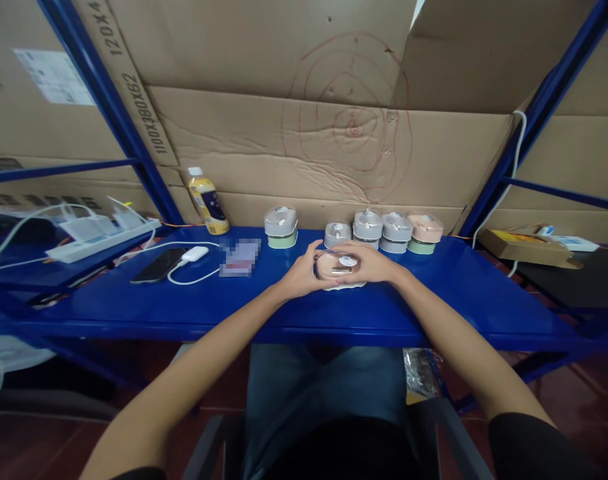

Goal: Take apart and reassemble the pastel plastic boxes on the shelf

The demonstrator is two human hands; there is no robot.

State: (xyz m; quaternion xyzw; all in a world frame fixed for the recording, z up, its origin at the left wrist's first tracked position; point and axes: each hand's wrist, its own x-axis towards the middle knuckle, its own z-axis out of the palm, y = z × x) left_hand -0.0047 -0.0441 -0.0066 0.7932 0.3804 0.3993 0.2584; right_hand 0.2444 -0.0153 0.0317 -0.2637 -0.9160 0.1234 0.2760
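Both of my hands are closed around a small beige container [334,265] with a clear lid and a round white sticker on top. My left hand [304,270] grips its left side, and my right hand [377,262] grips its right side. Under it, a white edge [347,287] shows just above the blue table; I cannot tell whether it belongs to the container. Behind my hands stand similar lidded containers: a low grey one [337,233], a grey stack [367,225], another grey one [397,231] and a pink-and-green stack [425,233].
A grey-and-green container stack [281,227] stands further left. A yellow bottle [208,203], a black phone [159,265], a white charger with cable [195,253] and a blurred-out flat item [241,258] are on the left. Cardboard [234,133] backs the blue table [149,310]; blue posts flank it.
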